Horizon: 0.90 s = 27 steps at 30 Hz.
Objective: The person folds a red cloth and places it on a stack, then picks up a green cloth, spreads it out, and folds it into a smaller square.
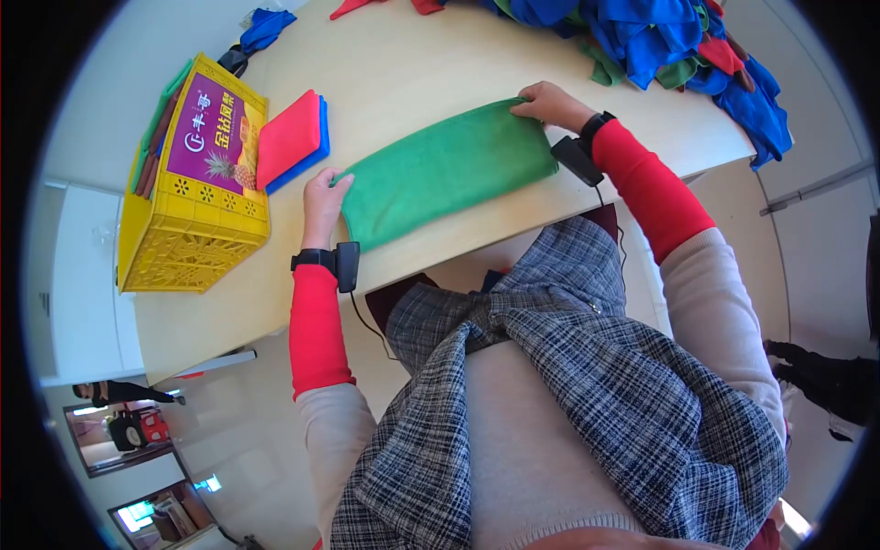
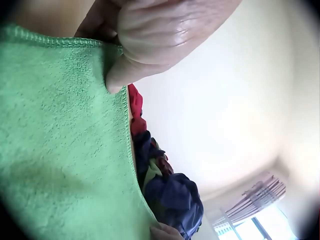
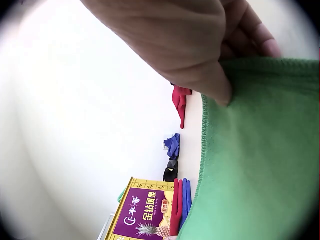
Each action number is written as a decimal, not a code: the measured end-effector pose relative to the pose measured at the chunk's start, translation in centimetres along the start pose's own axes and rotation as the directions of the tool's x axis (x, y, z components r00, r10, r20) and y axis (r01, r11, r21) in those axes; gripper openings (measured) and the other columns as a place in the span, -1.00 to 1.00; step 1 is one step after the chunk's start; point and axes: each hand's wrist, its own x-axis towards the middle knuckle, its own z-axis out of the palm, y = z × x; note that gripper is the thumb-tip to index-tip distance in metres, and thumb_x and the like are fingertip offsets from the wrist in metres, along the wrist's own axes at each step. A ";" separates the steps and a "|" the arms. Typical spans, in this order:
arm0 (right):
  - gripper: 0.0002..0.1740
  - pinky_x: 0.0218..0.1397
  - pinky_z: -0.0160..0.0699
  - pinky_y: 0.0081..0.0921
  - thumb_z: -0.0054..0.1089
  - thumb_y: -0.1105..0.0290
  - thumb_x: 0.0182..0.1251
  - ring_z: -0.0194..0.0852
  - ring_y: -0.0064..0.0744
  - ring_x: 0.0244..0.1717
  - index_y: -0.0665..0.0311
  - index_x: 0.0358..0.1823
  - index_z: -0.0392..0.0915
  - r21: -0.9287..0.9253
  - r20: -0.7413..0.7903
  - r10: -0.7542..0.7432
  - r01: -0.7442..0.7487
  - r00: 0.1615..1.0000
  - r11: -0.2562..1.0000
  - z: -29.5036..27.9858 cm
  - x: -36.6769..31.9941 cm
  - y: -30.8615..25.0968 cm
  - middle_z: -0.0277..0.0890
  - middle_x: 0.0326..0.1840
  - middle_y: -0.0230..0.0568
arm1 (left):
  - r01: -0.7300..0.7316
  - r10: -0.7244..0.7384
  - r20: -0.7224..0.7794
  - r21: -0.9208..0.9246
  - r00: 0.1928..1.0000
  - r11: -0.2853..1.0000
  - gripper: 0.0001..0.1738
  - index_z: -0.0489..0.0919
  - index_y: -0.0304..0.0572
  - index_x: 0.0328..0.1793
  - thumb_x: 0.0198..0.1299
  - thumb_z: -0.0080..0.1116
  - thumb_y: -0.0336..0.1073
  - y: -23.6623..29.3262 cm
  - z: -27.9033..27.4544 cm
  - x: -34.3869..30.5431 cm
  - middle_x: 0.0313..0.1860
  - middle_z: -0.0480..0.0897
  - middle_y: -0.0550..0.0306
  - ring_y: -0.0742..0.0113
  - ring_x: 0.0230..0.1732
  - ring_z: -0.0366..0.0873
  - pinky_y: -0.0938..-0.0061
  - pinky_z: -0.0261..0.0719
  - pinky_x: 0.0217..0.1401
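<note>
The left hand [image 2: 150,35] has its grip pinched on one corner of the green cloth [image 2: 55,150], and the right hand [image 3: 185,40] pinches the opposite end. The cloth lies flat on the pale surface [image 1: 412,73], with folded red and blue cloths [image 1: 291,139] and a yellow crate [image 1: 194,222] just left of it.

A green microfibre cloth [image 1: 446,172] lies folded, flat and slantwise on the table.

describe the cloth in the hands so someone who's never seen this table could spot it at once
On the pale table, look between the yellow crate and the heap of mixed cloths. The green cloth lies flat near the front edge, the left hand and right hand pinching its short ends. It alone is spread out, neither stacked nor heaped.
</note>
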 end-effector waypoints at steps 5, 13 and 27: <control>-0.59 -0.21 0.68 -0.34 0.34 0.12 0.29 0.69 -0.26 -0.29 0.35 -0.08 0.70 -0.212 -0.140 0.019 -0.048 0.990 0.976 1.5 1.4 0.9 0.69 -0.36 -0.10 | 0.075 -0.073 -0.029 0.072 0.997 0.995 -0.75 0.65 -0.40 -0.08 0.28 0.36 -0.31 -2.0 1.1 1.5 -0.36 0.63 0.26 0.55 -0.33 0.49 0.51 0.50 -0.24; -0.43 -0.11 0.68 -0.40 0.32 0.08 0.35 0.70 -0.27 -0.20 0.31 0.25 0.56 0.202 -0.203 0.163 -0.122 0.965 0.972 1.8 -2.5 0.3 0.69 -0.12 -0.09 | 0.077 -0.112 -0.162 -0.206 0.980 0.975 -0.54 0.50 -0.38 0.26 0.32 0.34 -0.32 -2.1 1.5 -1.7 -0.18 0.68 0.10 0.45 -0.19 0.58 0.54 0.53 -0.11; -0.47 -0.37 0.43 -0.73 0.18 0.39 0.49 0.41 -0.76 -0.44 0.14 0.46 0.40 0.526 -0.170 0.091 0.012 0.981 0.851 5.5 -13.1 -0.2 0.50 -0.31 -0.50 | 0.026 -0.097 -0.281 -0.247 0.955 0.969 -0.44 0.37 -0.28 0.48 0.36 0.18 -0.49 1.9 4.3 -13.2 -0.38 0.40 0.36 0.63 -0.34 0.30 0.68 0.34 -0.23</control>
